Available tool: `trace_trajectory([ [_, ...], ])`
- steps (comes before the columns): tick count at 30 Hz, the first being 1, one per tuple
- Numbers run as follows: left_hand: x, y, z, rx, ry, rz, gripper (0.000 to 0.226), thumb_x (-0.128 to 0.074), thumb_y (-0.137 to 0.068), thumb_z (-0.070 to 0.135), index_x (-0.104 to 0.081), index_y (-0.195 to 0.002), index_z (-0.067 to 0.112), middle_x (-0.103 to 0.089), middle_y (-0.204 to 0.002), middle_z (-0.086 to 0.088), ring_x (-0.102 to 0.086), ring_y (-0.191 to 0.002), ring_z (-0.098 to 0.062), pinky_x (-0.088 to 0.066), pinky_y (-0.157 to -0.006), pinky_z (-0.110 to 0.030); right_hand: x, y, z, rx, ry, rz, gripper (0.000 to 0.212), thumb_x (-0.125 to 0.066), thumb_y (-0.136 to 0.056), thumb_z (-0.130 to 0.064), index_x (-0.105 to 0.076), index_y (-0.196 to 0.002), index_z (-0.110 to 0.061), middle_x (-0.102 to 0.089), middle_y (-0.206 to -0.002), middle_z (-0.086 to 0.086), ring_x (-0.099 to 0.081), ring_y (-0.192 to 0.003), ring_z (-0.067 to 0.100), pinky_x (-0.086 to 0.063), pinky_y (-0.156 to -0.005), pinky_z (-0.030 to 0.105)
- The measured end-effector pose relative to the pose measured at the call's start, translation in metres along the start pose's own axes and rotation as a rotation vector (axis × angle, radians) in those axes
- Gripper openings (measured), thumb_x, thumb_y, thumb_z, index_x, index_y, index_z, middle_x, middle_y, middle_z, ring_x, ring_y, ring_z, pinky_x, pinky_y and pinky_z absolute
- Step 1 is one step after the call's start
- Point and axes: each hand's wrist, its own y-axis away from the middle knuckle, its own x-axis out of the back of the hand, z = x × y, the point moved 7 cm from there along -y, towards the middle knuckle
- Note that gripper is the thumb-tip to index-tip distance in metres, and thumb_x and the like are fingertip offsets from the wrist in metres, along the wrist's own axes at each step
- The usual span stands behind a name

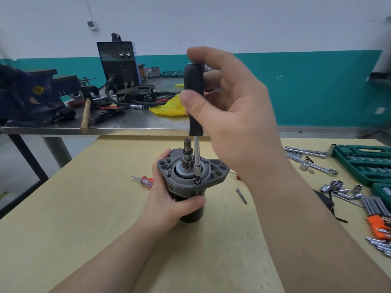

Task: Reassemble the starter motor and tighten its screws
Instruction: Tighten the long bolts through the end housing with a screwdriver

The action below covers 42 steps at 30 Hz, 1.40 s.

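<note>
The starter motor [191,176] stands upright on the wooden table [84,208], its grey flange and pinion shaft facing up. My left hand [169,201] grips its black body from the left. My right hand [228,115] holds the black handle of a driver [194,102] between thumb and fingers, upright. The driver's steel shaft runs down to a screw [197,181] in the flange's front hole. A loose long screw [241,195] lies on the table to the right of the motor.
A small red-handled screwdriver [142,180] lies left of the motor. Sockets [338,188], a ratchet wrench [315,166], hex keys [378,225] and a green tool case [364,161] crowd the right side. Behind stands a steel bench with a welder [118,62] and a vise [31,96].
</note>
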Motion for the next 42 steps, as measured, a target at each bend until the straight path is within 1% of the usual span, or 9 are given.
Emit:
trace_trajectory([
  [3,-0.0009,-0.0003,0.0006,-0.005,0.008,-0.01,0.118,-0.096,-0.066,0.03,-0.025,-0.159,0.048,-0.062,-0.149,0.011,-0.061,-0.137,-0.012,-0.049,-0.103,-0.014,0.0009,-0.0009,0.0012,-0.011,0.025,0.027,0.035,-0.075,-0.098,-0.021,-0.068,-0.129,-0.036,-0.067,-0.095,-0.028,-0.068,-0.093,0.01,-0.062,-0.089,0.044],
  [6,-0.0006,-0.0005,0.0013,-0.011,0.005,-0.007,0.117,-0.096,-0.066,0.03,-0.026,-0.158,0.048,-0.062,-0.147,0.013,-0.061,-0.136,-0.01,-0.048,-0.102,-0.013,0.001,-0.0003,0.0054,-0.068,-0.107,0.014,0.03,-0.06,-0.106,-0.021,-0.069,-0.133,-0.029,-0.072,-0.103,-0.017,-0.072,-0.107,0.019,-0.062,-0.095,0.05],
  [9,-0.0008,-0.0005,0.0013,-0.012,0.005,-0.008,0.117,-0.096,-0.066,0.03,-0.026,-0.158,0.048,-0.062,-0.147,0.014,-0.061,-0.136,-0.01,-0.048,-0.103,-0.013,0.001,0.0009,0.0043,-0.073,-0.126,-0.01,0.032,-0.058,-0.106,-0.011,-0.067,-0.13,-0.028,-0.074,-0.1,-0.003,-0.076,-0.09,0.021,-0.066,-0.084,0.048],
  [13,-0.0005,-0.0007,0.001,-0.013,0.006,-0.005,0.118,-0.097,-0.066,0.032,-0.025,-0.159,0.047,-0.061,-0.149,0.013,-0.06,-0.138,-0.011,-0.047,-0.104,-0.013,0.0014,0.0,0.0002,-0.021,0.0,0.025,0.036,-0.077,-0.097,-0.017,-0.069,-0.127,-0.035,-0.068,-0.096,-0.028,-0.066,-0.09,0.01,-0.063,-0.085,0.049],
  [19,-0.0005,-0.0016,0.0021,-0.021,-0.001,-0.001,0.116,-0.096,-0.067,0.03,-0.027,-0.158,0.045,-0.061,-0.147,0.015,-0.06,-0.137,-0.008,-0.047,-0.103,-0.012,-0.0013,-0.0008,0.0045,-0.057,-0.058,-0.008,0.034,-0.057,-0.104,-0.019,-0.067,-0.134,-0.032,-0.069,-0.108,-0.023,-0.069,-0.113,0.02,-0.056,-0.103,0.054],
  [24,-0.0012,-0.0008,0.0045,-0.024,0.006,-0.004,0.116,-0.096,-0.068,0.03,-0.026,-0.159,0.041,-0.061,-0.148,0.015,-0.059,-0.138,-0.009,-0.047,-0.104,-0.013,0.0036,0.0002,0.003,-0.021,0.064,0.047,0.038,-0.078,-0.095,-0.02,-0.069,-0.128,-0.036,-0.065,-0.097,-0.025,-0.064,-0.088,0.012,-0.063,-0.083,0.045],
  [30,-0.0016,-0.0004,0.0037,-0.018,0.006,-0.006,0.116,-0.095,-0.066,0.029,-0.026,-0.159,0.044,-0.063,-0.146,0.012,-0.06,-0.137,-0.012,-0.048,-0.104,-0.014,0.0011,-0.0003,0.0071,-0.066,-0.044,0.011,0.037,-0.057,-0.103,-0.014,-0.067,-0.135,-0.03,-0.068,-0.112,-0.014,-0.074,-0.099,0.017,-0.063,-0.087,0.054],
  [36,-0.0012,-0.0008,0.0029,-0.02,0.008,-0.01,0.118,-0.095,-0.067,0.029,-0.024,-0.16,0.042,-0.062,-0.149,0.009,-0.06,-0.139,-0.015,-0.049,-0.105,-0.017,0.0018,-0.001,0.0062,-0.027,0.062,0.027,0.045,-0.076,-0.096,-0.025,-0.066,-0.138,-0.037,-0.062,-0.101,-0.035,-0.064,-0.1,0.005,-0.061,-0.094,0.051],
  [42,-0.0011,-0.0003,0.0026,-0.016,-0.004,-0.006,0.117,-0.095,-0.066,0.029,-0.026,-0.159,0.044,-0.062,-0.146,0.015,-0.061,-0.136,-0.006,-0.048,-0.101,-0.01,0.003,0.0001,0.0045,-0.036,-0.02,0.001,0.045,-0.058,-0.104,-0.014,-0.063,-0.146,-0.026,-0.072,-0.103,-0.019,-0.074,-0.086,0.024,-0.065,-0.086,0.047],
])
